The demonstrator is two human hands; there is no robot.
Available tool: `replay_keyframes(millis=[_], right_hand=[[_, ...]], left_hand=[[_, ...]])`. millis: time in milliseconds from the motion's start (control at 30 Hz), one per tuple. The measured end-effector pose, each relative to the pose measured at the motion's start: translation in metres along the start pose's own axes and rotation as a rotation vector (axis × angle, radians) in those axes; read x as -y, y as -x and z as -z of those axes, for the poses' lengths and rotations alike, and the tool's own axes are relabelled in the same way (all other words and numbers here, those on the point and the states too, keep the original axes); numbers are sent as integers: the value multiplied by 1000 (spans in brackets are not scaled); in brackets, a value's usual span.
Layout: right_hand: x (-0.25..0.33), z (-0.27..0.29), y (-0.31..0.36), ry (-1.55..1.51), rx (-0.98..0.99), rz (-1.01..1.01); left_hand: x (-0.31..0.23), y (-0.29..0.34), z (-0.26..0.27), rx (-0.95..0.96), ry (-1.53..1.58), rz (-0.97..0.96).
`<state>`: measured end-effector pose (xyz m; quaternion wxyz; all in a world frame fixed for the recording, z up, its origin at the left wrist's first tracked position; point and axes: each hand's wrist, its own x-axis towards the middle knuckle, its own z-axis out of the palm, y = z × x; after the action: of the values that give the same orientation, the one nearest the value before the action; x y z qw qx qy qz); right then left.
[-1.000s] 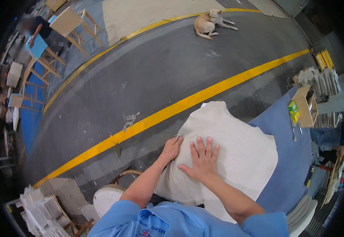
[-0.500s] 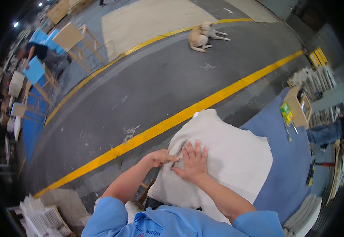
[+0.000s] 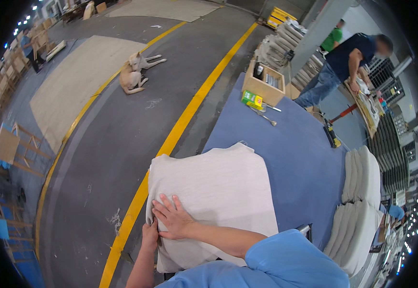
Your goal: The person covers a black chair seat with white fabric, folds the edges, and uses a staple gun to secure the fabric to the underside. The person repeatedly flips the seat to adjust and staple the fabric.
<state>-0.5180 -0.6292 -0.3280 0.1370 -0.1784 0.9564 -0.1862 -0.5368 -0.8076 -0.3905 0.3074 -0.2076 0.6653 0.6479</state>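
A cream fabric piece (image 3: 214, 180), seemingly spread over a pad or panel, lies in front of me. Its left edge is folded down. My right hand (image 3: 174, 218) rests flat on top near that edge, fingers spread. Just below it, my left hand (image 3: 150, 235) pinches the fabric's left edge from the side, thumb up and the other fingers mostly hidden underneath. What lies beneath the fabric is hidden.
A blue-covered table surface (image 3: 295, 173) extends right, with a wooden box (image 3: 271, 86), a green-yellow carton (image 3: 252, 99) and a metal hand tool (image 3: 265, 117). Stacked cushions (image 3: 355, 216) stand at right. A co-worker (image 3: 346, 62) works beyond; a dog (image 3: 133, 74) lies on the floor.
My view has swung to the right, bringing the co-worker and stacked cushions into sight. Both hands remain at the fabric's left edge; the fabric appears turned and its top smoother.
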Motion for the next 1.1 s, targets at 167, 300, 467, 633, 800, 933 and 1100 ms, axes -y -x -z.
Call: replay_keyframes(millis=[167, 300, 467, 633, 800, 933, 1100], right_hand=[[-34, -9, 39, -171, -293, -157], [-113, 11, 159, 100, -621, -826], [-141, 20, 234, -219, -606, -1352], [-164, 11, 240, -266, -641, -1422], [-171, 21, 245, -434, -604, -1415], [-177, 26, 271, -492, -660, -1403], [-183, 32, 278, -808, -873, -1270]], left_hand=[[-1, 1, -13, -79, -32, 102], [1, -3, -8, -76, -35, 117], [8, -2, -12, -76, -1, 53], [9, -2, -19, -104, -74, 72], [12, 2, -10, 118, 45, -93], [-2, 19, -15, 176, -32, -116], [-118, 101, -38, -13, -350, -464]])
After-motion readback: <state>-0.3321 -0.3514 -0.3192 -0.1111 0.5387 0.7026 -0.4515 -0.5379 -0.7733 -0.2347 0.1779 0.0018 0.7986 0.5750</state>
